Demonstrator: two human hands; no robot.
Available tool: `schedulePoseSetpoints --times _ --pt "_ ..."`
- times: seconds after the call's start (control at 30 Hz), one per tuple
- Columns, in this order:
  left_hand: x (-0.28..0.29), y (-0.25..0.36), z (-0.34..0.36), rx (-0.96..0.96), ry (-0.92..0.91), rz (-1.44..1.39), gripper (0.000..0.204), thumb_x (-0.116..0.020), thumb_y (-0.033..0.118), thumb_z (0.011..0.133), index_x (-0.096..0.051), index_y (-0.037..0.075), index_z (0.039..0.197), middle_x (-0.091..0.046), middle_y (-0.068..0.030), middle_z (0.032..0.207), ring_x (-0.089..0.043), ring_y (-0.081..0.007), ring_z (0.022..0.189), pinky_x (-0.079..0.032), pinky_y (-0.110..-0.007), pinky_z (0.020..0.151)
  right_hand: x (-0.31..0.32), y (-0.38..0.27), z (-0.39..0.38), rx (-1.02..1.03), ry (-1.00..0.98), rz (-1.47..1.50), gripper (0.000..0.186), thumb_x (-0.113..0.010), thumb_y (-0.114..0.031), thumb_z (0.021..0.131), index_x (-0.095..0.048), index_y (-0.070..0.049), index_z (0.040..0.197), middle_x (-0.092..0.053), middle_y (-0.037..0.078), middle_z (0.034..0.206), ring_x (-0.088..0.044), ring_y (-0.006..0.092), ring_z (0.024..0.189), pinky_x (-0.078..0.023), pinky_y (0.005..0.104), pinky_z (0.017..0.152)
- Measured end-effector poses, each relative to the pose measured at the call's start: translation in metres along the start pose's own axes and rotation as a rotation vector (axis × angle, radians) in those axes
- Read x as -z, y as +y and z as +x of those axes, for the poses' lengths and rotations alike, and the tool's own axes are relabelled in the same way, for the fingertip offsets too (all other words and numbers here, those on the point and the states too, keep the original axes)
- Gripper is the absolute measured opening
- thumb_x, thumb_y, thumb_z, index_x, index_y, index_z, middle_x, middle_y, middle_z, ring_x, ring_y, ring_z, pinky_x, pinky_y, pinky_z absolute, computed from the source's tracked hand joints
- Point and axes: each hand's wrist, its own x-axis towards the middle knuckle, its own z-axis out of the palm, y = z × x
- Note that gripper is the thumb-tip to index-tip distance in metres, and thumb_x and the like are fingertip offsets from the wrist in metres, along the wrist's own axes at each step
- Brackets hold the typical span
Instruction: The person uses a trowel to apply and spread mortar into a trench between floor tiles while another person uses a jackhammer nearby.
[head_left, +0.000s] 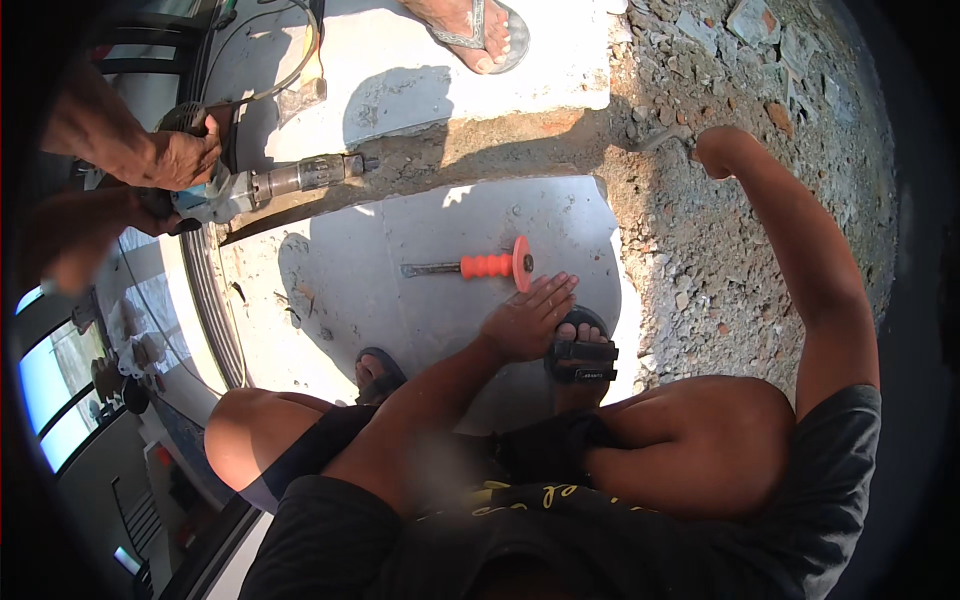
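Observation:
My left hand [535,316] lies flat with its fingers stretched out on the pale slab, beside a cold chisel [490,265]. The chisel has an orange ribbed grip and a round orange guard, and its steel end points left. My fingertips are close to the guard; I cannot tell whether they touch it. Out to the right, over the rubble's edge, my right hand [720,150] is bent at the wrist and looks closed. A grey, slightly curved thing [655,138] reaches from it toward the trench's end; its kind is unclear, and my fingers are mostly hidden.
At the left, another person's hands [180,160] hold a power drill [265,188] pointing along the trench [490,148] between the slabs. A sandalled foot [485,40] stands at the far side. Broken rubble [740,270] covers the right. A cable [310,50] loops at the far left.

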Motion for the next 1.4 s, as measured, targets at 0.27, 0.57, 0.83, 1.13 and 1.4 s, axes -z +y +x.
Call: schedulePoseSetpoints --times 0.27,0.57,0.83,1.13,1.4 --pt "-0.001 -0.001 -0.007 0.014 0.004 0.026 0.04 -0.054 0.023 0.095 -0.063 -0.001 0.126 -0.053 -0.0174 0.149 -0.048 -0.0291 0.142 -0.035 -0.045 0.12 0.004 -0.025 0.002 0.065 -0.023 0.062 0.042 -0.066 0.003 0.067 -0.079 -0.005 0.106 -0.074 0.018 0.108 -0.073 0.0362 0.091 -0.058 0.0456 0.073" --pt "-0.004 0.0 -0.008 0.005 0.025 0.024 0.043 -0.057 0.023 0.091 -0.063 -0.001 0.126 -0.052 -0.0162 0.151 -0.046 -0.0278 0.143 -0.034 -0.044 0.121 0.012 -0.032 0.004 0.015 -0.046 0.018 0.034 -0.072 -0.004 0.073 -0.078 -0.006 0.107 -0.075 0.015 0.111 -0.074 0.033 0.098 -0.059 0.0437 0.08" --pt "-0.008 -0.001 -0.01 0.017 -0.001 0.005 0.044 -0.055 0.022 0.091 -0.062 -0.001 0.128 -0.049 -0.0163 0.153 -0.043 -0.0274 0.146 -0.031 -0.044 0.123 0.029 -0.042 0.004 -0.063 -0.154 0.027 0.032 -0.076 -0.009 0.077 -0.078 -0.008 0.109 -0.075 0.013 0.114 -0.074 0.0302 0.099 -0.059 0.0426 0.083" --pt "-0.008 0.0 -0.008 0.023 -0.03 -0.021 0.046 -0.054 0.021 0.091 -0.059 0.0 0.132 -0.045 -0.0159 0.156 -0.04 -0.0268 0.148 -0.029 -0.044 0.124 0.013 -0.04 0.016 -0.066 -0.15 0.002 0.032 -0.074 -0.009 0.078 -0.078 -0.008 0.109 -0.075 0.014 0.114 -0.074 0.03 0.1 -0.058 0.0424 0.084" --pt "-0.007 -0.002 -0.012 0.017 -0.04 0.009 0.047 -0.053 0.02 0.091 -0.059 -0.001 0.132 -0.046 -0.0159 0.156 -0.04 -0.0271 0.148 -0.028 -0.044 0.124 0.02 -0.043 0.015 -0.047 -0.156 0.035 0.031 -0.073 -0.009 0.079 -0.077 -0.008 0.11 -0.074 0.014 0.115 -0.074 0.0306 0.101 -0.058 0.0425 0.086"
